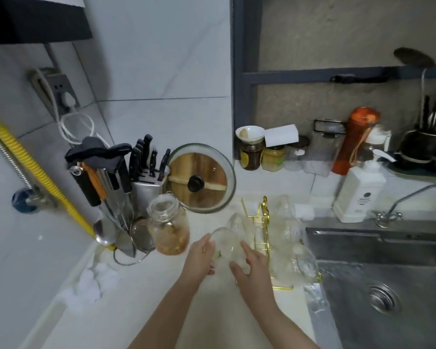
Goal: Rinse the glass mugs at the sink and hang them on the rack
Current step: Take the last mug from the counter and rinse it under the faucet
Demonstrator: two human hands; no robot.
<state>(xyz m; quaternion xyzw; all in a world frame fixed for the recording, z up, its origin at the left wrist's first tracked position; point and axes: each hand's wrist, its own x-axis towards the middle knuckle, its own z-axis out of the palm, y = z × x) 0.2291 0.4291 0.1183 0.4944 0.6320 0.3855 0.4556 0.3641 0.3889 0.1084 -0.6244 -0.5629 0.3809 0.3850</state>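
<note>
1. A glass mug (pixel 225 244) is held upside down between both hands in the lower middle of the frame, just left of the rack (pixel 261 238).
2. The left hand (pixel 200 258) cups the mug's left side, fingers curved against the glass; the right hand (pixel 251 269) grips its right side, thumb and fingers wrapped round it.
3. The gold wire rack stands on the white tabletop (pixel 146 285) between the hands and the sink (pixel 388 280). More clear mugs (pixel 303 263) hang on it — blurred, so their count is hard to tell.
4. The steel sink fills the lower right of the frame, its drain (pixel 384 297) in view and a tap (pixel 398 205) at its back edge.
5. A white pump bottle (pixel 358 192) stands behind the sink.
6. Left of the hands is a glass jar (pixel 169 227) with brownish contents — beside it a utensil holder (pixel 111 187) and a knife block (pixel 146 177).
7. A glass pot lid (pixel 200 178) leans upright against the wall in the middle of the frame.
8. Jars (pixel 262 152) and an orange bottle (pixel 356 141) line the ledge at upper right.
</note>
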